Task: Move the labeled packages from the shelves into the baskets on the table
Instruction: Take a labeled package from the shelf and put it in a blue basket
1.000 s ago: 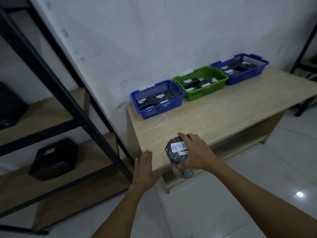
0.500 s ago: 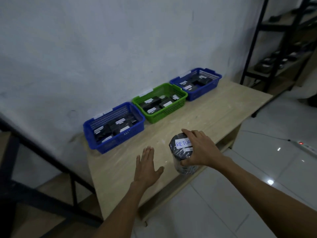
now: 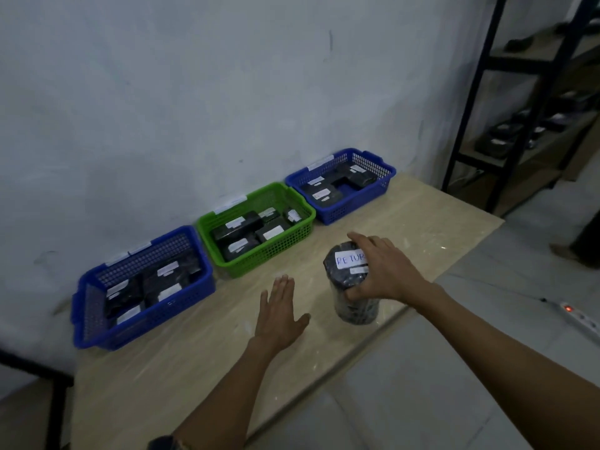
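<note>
My right hand grips a black wrapped cylindrical package from above; its white label reads "RETUR", partly covered by my fingers. The package hangs over the table's front edge. My left hand hovers flat and open above the table, holding nothing. Three baskets stand along the wall: a blue basket at left, a green basket in the middle and a second blue basket at right. Each holds several black packages with white labels.
The pale wooden table runs from lower left to upper right. A black metal shelf rack with dark packages stands at the far right. A power strip with a red light lies on the tiled floor.
My view has swung right, away from the left shelf and toward the table and baskets. Both hands and the package have come over the table's front part. My grip is unchanged.
</note>
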The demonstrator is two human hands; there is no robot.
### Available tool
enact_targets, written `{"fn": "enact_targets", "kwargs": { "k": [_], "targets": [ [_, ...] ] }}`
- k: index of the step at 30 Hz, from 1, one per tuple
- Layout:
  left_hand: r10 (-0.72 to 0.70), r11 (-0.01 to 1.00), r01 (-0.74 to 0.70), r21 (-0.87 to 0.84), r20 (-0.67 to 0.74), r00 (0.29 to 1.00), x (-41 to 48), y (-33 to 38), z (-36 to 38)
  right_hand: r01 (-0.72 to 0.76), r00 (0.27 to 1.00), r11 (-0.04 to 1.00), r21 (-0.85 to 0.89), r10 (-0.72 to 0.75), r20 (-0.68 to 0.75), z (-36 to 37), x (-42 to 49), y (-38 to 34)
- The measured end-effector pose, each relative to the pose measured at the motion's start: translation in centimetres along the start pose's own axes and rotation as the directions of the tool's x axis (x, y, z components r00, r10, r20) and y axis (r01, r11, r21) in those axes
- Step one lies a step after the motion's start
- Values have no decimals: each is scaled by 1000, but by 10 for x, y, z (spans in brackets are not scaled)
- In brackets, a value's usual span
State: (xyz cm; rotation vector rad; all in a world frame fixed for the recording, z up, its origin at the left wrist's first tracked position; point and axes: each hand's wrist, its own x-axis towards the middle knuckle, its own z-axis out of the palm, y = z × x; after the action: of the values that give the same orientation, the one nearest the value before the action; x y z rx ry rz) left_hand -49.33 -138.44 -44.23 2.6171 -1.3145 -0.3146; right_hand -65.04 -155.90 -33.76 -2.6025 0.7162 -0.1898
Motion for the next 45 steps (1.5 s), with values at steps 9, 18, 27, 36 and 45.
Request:
{"fn": "enact_targets", "kwargs": {
  "k": [9,18,27,36,45],
  "targets": [
    [-68,997,67,-30,-33,997,112,67,5,92,996,996,-15,-91,15,-60,127,80],
    [-73,996,68,-64,-78,994,251,73,-9,113,994,991,67,-113,6,-93,257,126],
    [-147,987,142,-80,-54,988,335,90,-1,185,981,970,158,-172,-93,-111,375,171],
    [-366,923,358,-141,-30,930,374,115,21,236,968,947,220,-249,32,-77,445,216],
    [-478,865,478,-150,43,878,384,128,44,284,938,946,153,-308,161,-35,466,237]
  ]
}}
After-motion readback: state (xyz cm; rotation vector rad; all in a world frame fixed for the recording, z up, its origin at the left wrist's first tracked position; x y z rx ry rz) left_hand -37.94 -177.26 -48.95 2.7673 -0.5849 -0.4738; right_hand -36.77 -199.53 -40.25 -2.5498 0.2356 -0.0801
